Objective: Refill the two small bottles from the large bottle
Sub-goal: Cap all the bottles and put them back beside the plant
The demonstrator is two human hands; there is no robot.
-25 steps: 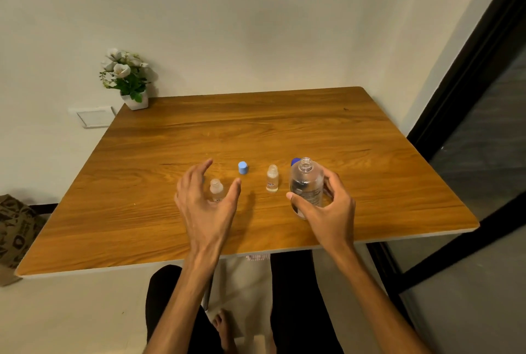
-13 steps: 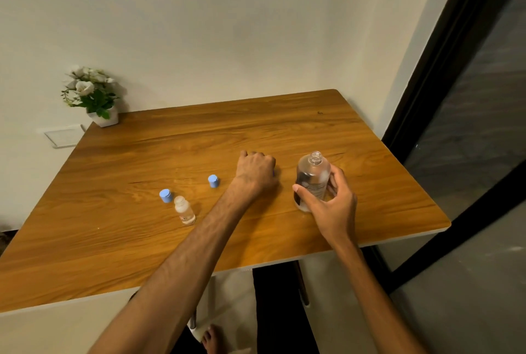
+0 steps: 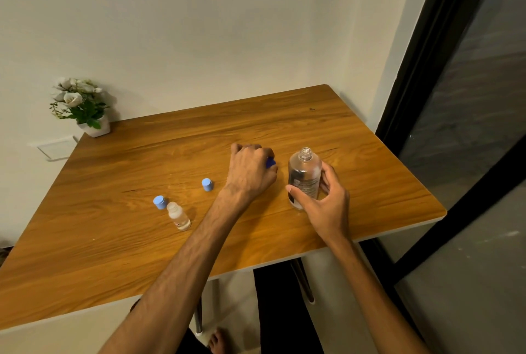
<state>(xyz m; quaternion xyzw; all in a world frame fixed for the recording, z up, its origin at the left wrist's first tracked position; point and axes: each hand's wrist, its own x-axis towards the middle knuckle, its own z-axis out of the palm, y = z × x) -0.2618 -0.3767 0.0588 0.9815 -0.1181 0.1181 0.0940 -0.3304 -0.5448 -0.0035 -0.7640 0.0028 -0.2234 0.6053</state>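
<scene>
The large clear bottle [image 3: 304,174] stands upright and uncapped near the table's right side, with my right hand [image 3: 324,200] wrapped around its lower body. Just left of it, my left hand [image 3: 250,171] rests on the table with its fingers curled over a dark blue cap [image 3: 270,162]. One small clear bottle [image 3: 178,215] stands open at the front left. A light blue cap [image 3: 159,202] sits right beside it, and another light blue cap [image 3: 207,184] lies further right. I see no second small bottle; my left arm may cover it.
The wooden table [image 3: 113,254] stands in a corner, its right edge next to a dark-framed glass door [image 3: 469,126]. A small potted white-flower plant [image 3: 82,107] stands at the back left corner. My legs and a bare foot show below the front edge.
My left hand has moved from the small bottles across to the large bottle and has shut over the dark blue cap. The right hand has stayed on the large bottle. My view has swung right.
</scene>
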